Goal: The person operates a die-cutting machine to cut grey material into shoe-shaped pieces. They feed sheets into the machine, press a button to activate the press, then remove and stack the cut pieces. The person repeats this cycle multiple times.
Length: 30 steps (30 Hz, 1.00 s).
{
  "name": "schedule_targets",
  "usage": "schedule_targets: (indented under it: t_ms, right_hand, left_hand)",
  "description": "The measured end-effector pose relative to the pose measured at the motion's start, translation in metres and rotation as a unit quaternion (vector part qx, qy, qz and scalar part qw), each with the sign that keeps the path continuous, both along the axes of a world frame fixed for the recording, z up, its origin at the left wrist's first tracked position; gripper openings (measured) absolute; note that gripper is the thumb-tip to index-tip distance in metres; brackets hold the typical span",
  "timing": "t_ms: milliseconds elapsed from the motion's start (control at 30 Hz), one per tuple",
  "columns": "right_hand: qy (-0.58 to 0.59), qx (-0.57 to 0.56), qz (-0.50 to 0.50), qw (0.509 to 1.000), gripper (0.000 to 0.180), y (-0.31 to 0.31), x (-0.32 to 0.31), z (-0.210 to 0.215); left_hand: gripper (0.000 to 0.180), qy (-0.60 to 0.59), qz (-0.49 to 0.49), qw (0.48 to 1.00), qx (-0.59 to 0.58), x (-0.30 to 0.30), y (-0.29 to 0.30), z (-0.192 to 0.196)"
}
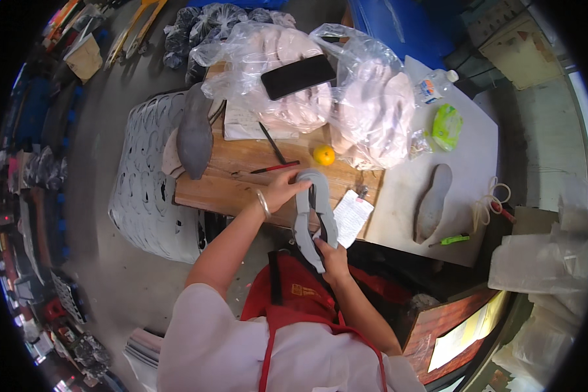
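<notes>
Both of my hands hold grey shoe soles point(304, 228) above the table's front edge. A dark gap runs lengthwise through the grey shape, so it looks like two soles side by side. My left hand point(285, 189) grips the far end, thumb stretched along the top. Around the near right edge my right hand point(334, 260) is closed, its thumb in the gap. An orange fruit point(323, 155) sits just beyond the soles. Near my left hand lie a red pen point(276, 167) and a dark green, stick-like tool point(272, 142).
Clear bags of pale pink soles point(372, 117) fill the table's back, with a black phone point(298, 77) on one. Right, a grey sole point(432, 203), green cutter point(451, 240) and bottle point(436, 85) lie on a white board point(398, 209). A grey sack point(147, 176) stands left.
</notes>
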State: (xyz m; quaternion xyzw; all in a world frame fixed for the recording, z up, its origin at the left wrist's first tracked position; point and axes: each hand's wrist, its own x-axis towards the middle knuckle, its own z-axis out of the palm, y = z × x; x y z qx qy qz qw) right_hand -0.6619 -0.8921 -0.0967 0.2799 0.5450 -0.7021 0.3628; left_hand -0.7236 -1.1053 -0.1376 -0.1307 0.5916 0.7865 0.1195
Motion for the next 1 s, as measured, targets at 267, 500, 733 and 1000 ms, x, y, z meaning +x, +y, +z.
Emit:
schedule_targets:
  t_ms: [267, 500, 733, 1000]
  right_hand:
    - [-0.066, 0.000, 0.044, 0.997, 0.041, -0.059, -0.029, -0.039]
    - [-0.005, -0.025, 0.068, 0.997, 0.055, -0.101, -0.038, -0.063]
    - [0.072, 0.121, 0.124, 0.982, 0.061, -0.110, -0.033, -0.059]
    - [0.071, 0.116, 0.186, 0.973, 0.042, -0.019, -0.001, -0.031]
  left_hand:
    - [0.043, -0.021, 0.044, 0.987, -0.154, -0.022, -0.049, -0.060]
    - [0.048, -0.017, 0.149, 0.957, -0.247, -0.027, -0.083, -0.032]
    - [0.048, 0.021, 0.139, 0.945, -0.294, -0.040, -0.074, -0.043]
    - [0.053, 0.052, 0.148, 0.925, -0.346, -0.029, -0.079, -0.064]
